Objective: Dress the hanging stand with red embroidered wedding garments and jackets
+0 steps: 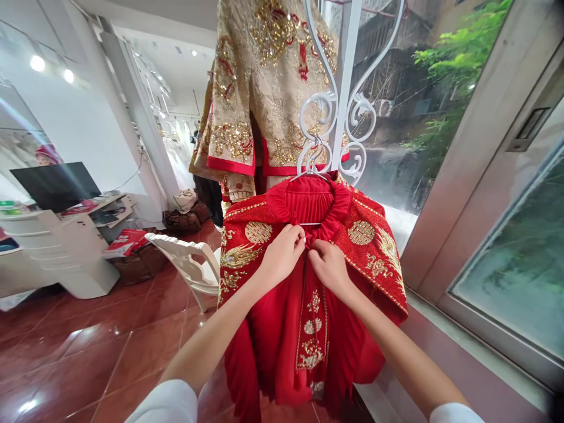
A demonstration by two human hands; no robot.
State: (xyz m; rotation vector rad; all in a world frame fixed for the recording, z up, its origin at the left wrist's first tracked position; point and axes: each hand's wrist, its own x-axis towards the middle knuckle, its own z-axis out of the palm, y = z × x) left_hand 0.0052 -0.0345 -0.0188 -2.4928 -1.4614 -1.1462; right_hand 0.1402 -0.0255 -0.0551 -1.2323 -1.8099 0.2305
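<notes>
A red embroidered garment [238, 247] with gold motifs and a gathered collar or waistband hangs on a wire hanger [314, 161]. My left hand [285, 249] pinches the red fabric at the front, just below the gathered opening. Close beside it, my right hand [328, 264] has its fingers curled on the same edge. Whatever fastening lies between the fingertips is mostly hidden. Below both hands falls a red panel [314, 329] with gold embroidery. Behind hangs a beige and gold jacket [282, 106] with red trim.
A white scrolled metal stand [348, 70] bears the clothes. At left are a white chair [187, 258], a dark monitor [56, 185] on a desk and a brown bag [138, 264] on the tiled floor. Framed window glass [515, 264] is close on the right.
</notes>
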